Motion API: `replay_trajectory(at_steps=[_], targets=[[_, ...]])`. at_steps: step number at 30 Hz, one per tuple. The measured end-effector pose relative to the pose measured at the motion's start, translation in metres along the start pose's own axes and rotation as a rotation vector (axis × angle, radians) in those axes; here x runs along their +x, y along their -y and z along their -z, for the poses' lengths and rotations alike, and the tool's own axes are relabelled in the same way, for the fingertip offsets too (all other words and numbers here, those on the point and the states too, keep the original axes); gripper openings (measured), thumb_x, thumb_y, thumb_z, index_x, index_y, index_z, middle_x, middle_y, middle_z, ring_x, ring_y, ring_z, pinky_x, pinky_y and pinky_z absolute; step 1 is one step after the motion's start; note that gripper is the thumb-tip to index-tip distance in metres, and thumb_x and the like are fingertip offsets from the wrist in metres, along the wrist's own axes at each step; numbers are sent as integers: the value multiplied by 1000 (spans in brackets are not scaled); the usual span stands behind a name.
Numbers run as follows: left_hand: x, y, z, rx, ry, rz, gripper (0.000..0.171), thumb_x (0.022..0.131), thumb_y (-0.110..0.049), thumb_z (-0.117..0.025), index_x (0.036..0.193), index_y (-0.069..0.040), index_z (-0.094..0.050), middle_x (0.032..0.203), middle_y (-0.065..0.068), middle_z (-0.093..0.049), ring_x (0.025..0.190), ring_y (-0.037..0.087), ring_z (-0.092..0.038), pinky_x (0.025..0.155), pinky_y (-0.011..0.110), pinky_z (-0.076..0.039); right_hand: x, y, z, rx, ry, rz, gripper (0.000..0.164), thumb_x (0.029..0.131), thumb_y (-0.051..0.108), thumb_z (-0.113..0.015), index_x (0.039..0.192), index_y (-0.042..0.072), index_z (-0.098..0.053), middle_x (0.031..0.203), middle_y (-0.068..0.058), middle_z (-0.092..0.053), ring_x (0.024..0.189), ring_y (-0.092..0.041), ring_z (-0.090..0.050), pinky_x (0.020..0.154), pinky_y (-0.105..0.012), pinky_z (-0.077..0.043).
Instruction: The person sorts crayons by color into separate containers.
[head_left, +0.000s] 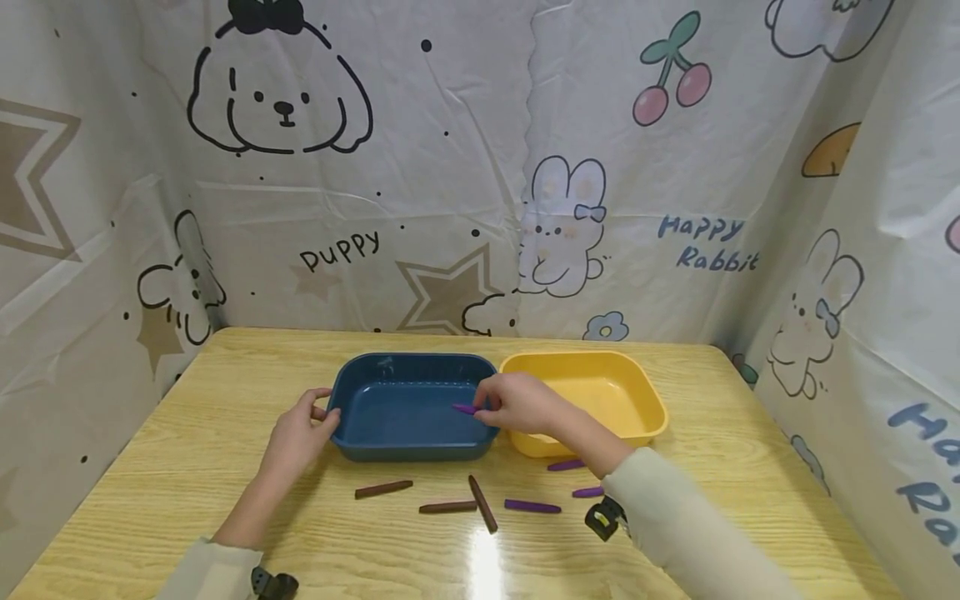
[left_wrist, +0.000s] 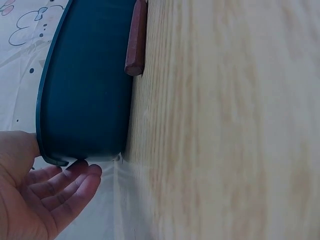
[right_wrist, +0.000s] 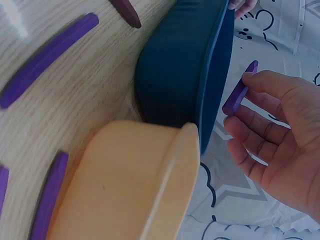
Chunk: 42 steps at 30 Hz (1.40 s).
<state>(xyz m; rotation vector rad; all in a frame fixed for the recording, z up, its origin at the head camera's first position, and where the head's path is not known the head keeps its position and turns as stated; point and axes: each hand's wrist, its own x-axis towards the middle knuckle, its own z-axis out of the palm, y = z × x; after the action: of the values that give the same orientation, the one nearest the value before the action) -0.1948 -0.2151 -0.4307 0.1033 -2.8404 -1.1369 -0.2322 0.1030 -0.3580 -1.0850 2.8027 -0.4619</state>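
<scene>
My right hand [head_left: 521, 406] pinches a purple crayon [head_left: 463, 409] between thumb and fingers, over the right side of the blue plastic basin [head_left: 408, 453]. In the right wrist view the same purple crayon [right_wrist: 240, 91] is tilted and held above the basin's rim. My left hand [head_left: 295, 435] holds the basin's left end. In the left wrist view that hand [left_wrist: 40, 195] has its thumb at the rim and its fingers against the outer wall. No crayons show on the visible part of the basin floor.
A yellow basin [head_left: 656, 408] stands against the blue one, on its right. In front lie brown crayons [head_left: 384, 489], two of them touching, and purple crayons [head_left: 532, 506], some partly covered by the right arm. Printed cloth [head_left: 450, 167] hangs behind the wooden table [head_left: 247, 375].
</scene>
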Motion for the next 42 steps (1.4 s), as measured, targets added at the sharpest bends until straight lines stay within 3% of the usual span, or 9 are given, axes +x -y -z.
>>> replay_trajectory(at_steps=[13,25,32,42], targets=[[-1,1,-1,-19,0,1,48,93,-22,-51,135,1,-42,101,22,-65,73,20,-62,56,27,-42,25,7,-22,10,36,15,14,87,26,-65,94,14,-69,67,7,-55,61,-7,-46,60,-21,-41],[-2,1,1,-43,19,14,49,94,-23,-51,136,-1,-41,99,20,-64,70,17,-60,56,28,-42,43,14,-43,38,81,-50,13,86,27,-66,92,16,-69,72,4,-63,64,-7,-50,61,-21,-42],[-2,0,1,-40,23,19,49,94,-24,-51,136,-1,-41,100,20,-64,76,20,-63,58,27,-43,50,13,-53,42,93,-108,12,86,27,-66,91,17,-70,70,5,-60,62,-6,-49,60,-20,-40],[-2,-1,0,-31,21,31,49,93,-22,-52,135,-1,-41,100,20,-64,77,22,-62,59,27,-43,58,13,-62,-4,123,-147,10,86,27,-66,89,19,-71,87,3,-68,80,-11,-60,75,-26,-48]])
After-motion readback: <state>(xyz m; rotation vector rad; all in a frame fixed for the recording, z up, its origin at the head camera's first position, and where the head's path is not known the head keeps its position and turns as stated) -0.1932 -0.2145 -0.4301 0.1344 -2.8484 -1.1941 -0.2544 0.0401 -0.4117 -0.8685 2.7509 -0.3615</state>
